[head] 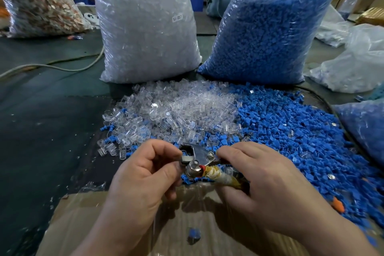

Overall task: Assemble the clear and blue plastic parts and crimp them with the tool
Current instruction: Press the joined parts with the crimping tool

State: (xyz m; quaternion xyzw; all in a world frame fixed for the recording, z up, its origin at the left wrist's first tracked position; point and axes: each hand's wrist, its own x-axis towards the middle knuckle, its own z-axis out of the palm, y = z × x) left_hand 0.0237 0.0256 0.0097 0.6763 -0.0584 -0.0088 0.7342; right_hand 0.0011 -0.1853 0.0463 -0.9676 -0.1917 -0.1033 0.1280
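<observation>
Right hand (264, 174) grips tool (199, 156) handles, lower middle; left hand (145, 172) pinches tool head. Hold head steady, squeeze slowly.

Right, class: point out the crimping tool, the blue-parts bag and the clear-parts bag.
crimping tool (200, 156): head view, metal head.
blue-parts bag (264, 37): head view, front face.
clear-parts bag (145, 31): head view, front face.

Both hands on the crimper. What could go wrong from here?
1. The left hand pinches at the metal head of the tool; if the right hand squeezes the taped handles, fingertips could get nipped.
2. Any part in the head is hidden, so seating is unverified; a crooked crimp is possible.
</observation>
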